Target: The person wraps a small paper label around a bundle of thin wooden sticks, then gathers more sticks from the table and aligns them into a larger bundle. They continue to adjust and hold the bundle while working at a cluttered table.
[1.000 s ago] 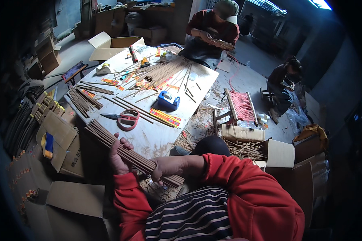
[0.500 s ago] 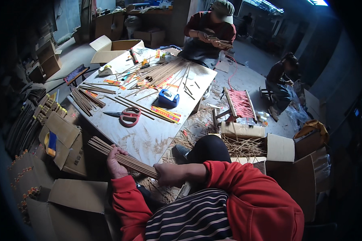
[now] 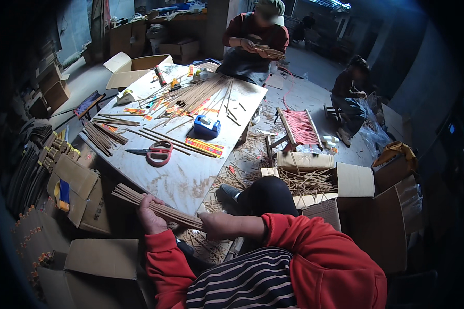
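A bundle of thin brown sticks [image 3: 176,215] lies across my two hands, just off the table's near edge. My left hand [image 3: 151,216] is wrapped round the bundle toward its left end, with the stick tips poking out beyond the fingers. At the bundle's right end my right hand [image 3: 217,225] is closed on it, knuckles up. On the table beyond lie red-handled scissors [image 3: 159,153], a blue tape dispenser [image 3: 206,127] and loose brown sticks [image 3: 104,138]. Red and yellow printed strips [image 3: 204,146] rest beside the dispenser.
The white table [image 3: 178,183] fills the middle. A co-worker [image 3: 255,41] stands at its far side holding sticks; another person [image 3: 350,98] sits at right. Open cardboard boxes [image 3: 102,257] flank me, one box [image 3: 355,180] near heaped sticks [image 3: 307,181]. A pink-strapped stool [image 3: 300,127] stands right of the table.
The whole view has shifted slightly, so the table and people sit a little further left. Both hands keep their hold on the stick bundle, its left end now a bit lower.
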The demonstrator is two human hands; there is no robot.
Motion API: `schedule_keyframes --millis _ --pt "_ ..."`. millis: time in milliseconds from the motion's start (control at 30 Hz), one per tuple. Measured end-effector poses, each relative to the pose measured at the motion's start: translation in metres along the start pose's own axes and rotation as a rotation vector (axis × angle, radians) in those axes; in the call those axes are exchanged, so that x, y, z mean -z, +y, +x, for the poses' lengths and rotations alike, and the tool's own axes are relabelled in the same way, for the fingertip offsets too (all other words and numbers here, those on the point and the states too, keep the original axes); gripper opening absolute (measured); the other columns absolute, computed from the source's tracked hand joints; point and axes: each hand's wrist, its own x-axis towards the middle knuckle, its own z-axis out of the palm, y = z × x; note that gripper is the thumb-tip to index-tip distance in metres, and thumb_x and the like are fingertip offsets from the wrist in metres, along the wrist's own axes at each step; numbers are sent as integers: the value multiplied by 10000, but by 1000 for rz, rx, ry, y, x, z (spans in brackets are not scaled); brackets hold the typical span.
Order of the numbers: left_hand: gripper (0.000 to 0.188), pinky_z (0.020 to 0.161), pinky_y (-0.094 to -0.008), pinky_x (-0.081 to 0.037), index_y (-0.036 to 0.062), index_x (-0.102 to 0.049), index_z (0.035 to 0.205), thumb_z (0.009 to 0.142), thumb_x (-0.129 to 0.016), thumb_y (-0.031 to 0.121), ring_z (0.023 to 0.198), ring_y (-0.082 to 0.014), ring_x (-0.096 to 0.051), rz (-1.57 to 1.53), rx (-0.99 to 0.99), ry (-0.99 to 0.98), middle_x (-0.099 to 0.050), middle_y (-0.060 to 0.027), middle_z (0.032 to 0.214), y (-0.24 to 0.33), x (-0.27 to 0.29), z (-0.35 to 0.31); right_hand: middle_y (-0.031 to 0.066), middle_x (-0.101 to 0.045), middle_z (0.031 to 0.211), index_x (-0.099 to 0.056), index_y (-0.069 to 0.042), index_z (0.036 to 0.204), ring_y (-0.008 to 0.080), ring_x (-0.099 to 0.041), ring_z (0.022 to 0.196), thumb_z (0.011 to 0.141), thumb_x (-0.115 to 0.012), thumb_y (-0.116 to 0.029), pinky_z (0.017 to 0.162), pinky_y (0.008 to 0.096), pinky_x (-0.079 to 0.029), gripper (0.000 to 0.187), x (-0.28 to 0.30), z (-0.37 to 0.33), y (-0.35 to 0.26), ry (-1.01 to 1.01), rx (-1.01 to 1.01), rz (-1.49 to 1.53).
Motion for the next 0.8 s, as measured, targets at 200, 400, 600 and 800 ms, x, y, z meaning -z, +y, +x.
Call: schedule_keyframes --millis 200,400,600,800 --pt "253 569 -260 -438 113 -485 1005 785 -607 84 634 -112 -483 -230 -7 -353 -496 -17 734 10 17 2 57 -534 595 -467 17 949 152 -545 493 705 -587 -39 435 259 -425 277 3 -7 -4 -578 -101 1025" --pt "206 623 -288 -459 128 -529 957 781 -634 108 646 -131 -508 -150 125 -325 -529 -15 716 -14 3 -15 65 -532 613 -447 2 1015 141 -528 482 721 -586 -56 405 276 -418 330 24 -7 -24 -275 -245 422" --pt "196 574 -270 -425 115 -524 930 763 -611 60 602 -125 -484 -429 201 -418 -495 -9 683 -2 11 -10 58 -536 604 -487 -13 790 121 -546 460 693 -610 -11 430 223 -462 157 6 -2 -12 -611 -214 1146" --pt "114 482 -304 -453 27 -539 744 722 -624 99 487 -169 -525 -11 -27 -7 -511 -55 579 -9 13 -9 112 -560 637 -473 6 911 164 -594 574 695 -641 -102 493 307 -461 293 -18 0 -1 -17 -94 -37"
